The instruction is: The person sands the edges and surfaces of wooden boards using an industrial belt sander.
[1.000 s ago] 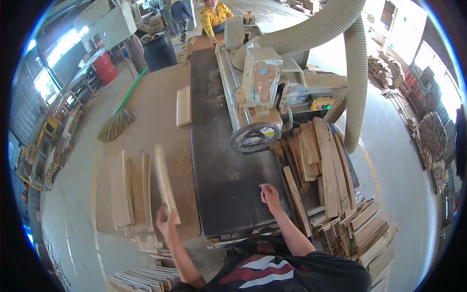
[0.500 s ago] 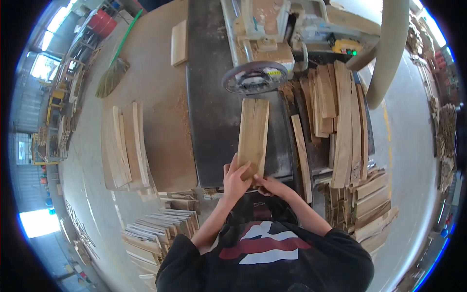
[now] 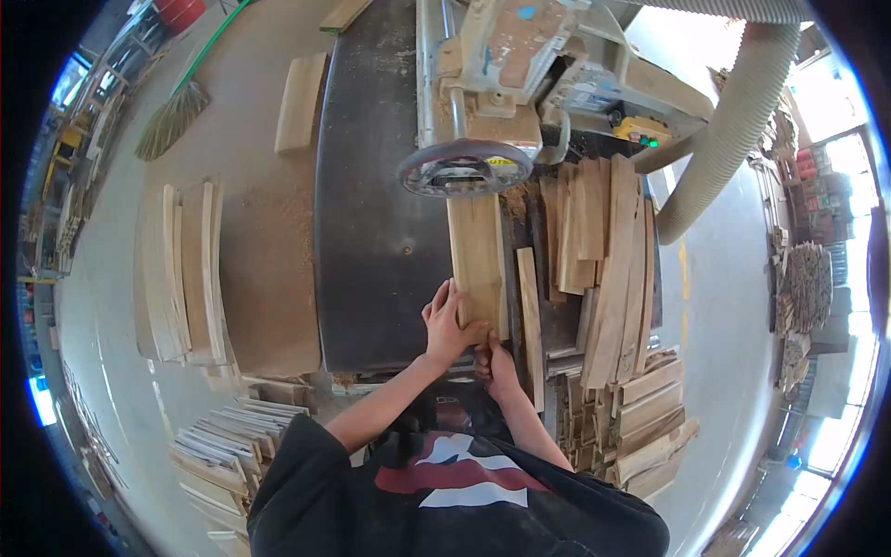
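Observation:
A wooden board (image 3: 477,255) lies lengthwise on the dark machine table (image 3: 371,232), its far end under the handwheel (image 3: 464,169). My left hand (image 3: 449,325) rests against the board's left edge near the close end, thumb across its top and fingers along its side. At the board's near end, my right hand (image 3: 497,364) is closed with its fingertips against the end edge. A narrow strip of wood (image 3: 530,325) lies just right of the board.
Stacked boards (image 3: 613,269) lie right of the strip. More boards (image 3: 190,269) and a single plank (image 3: 301,102) are on the brown side table (image 3: 269,232). A broom (image 3: 174,121) is at upper left, a ribbed hose (image 3: 742,121) at upper right. Wood piles flank my body.
The board has moved forward, its far end now reaching beneath the handwheel. My left hand stays on its left side; my right hand has turned more upright at its near end. The view has shifted.

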Motion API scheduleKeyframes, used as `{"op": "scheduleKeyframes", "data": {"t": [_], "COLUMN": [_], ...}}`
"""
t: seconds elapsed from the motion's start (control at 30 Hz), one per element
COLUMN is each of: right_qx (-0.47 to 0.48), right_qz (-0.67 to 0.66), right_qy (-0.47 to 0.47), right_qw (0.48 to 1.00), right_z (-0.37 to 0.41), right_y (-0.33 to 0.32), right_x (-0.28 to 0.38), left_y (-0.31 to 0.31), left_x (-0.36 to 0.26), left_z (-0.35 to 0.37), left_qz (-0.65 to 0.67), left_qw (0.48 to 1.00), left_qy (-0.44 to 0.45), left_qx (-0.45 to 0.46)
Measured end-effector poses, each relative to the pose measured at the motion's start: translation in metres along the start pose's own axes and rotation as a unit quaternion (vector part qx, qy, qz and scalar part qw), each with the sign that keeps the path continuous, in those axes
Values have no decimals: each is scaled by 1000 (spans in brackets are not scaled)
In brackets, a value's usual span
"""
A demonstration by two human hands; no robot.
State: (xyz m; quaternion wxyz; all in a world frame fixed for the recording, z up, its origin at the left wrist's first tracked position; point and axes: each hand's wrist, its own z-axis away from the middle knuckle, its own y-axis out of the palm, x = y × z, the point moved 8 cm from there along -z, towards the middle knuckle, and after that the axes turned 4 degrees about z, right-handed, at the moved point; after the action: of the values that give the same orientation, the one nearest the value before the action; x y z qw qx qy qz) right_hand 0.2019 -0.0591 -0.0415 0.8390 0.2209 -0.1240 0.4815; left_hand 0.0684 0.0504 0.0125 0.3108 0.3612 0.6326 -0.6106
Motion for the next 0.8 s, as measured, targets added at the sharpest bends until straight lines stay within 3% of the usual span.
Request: {"op": "scheduleKeyframes", "data": {"t": [0.33,0.47,0.53,0.57,0.63,0.67,0.73,0.77,0.8], "right_qx": [9,-21,-46,-70,-96,-82,-76,-56,-49], "right_qz": [41,68,58,38,20,19,3,4,2], "right_qy": [-48,-108,-129,-146,-193,-195,-149,-153,-155], "right_qw": [998,992,989,986,976,977,986,987,987], "right_z": [-43,-65,-79,-88,-96,-95,-97,-105,-111], "right_y": [46,70,81,83,96,105,112,112,115], "right_x": [67,98,114,124,137,146,157,161,167], "left_y": [-7,-9,-11,-11,-11,-18,-34,-71,-91], "left_x": [6,8,14,14,36,47,69,61,75], "left_z": [-86,-123,-149,-160,-183,-190,-199,-207,-218], "left_qz": [-12,-6,11,9,43,35,302,237,174], "left_qw": [998,999,994,994,992,993,946,956,962], "left_qy": [6,-12,5,3,-119,-116,-65,30,63], "left_qx": [-53,-45,-112,-111,3,-7,-96,-168,-202]}}
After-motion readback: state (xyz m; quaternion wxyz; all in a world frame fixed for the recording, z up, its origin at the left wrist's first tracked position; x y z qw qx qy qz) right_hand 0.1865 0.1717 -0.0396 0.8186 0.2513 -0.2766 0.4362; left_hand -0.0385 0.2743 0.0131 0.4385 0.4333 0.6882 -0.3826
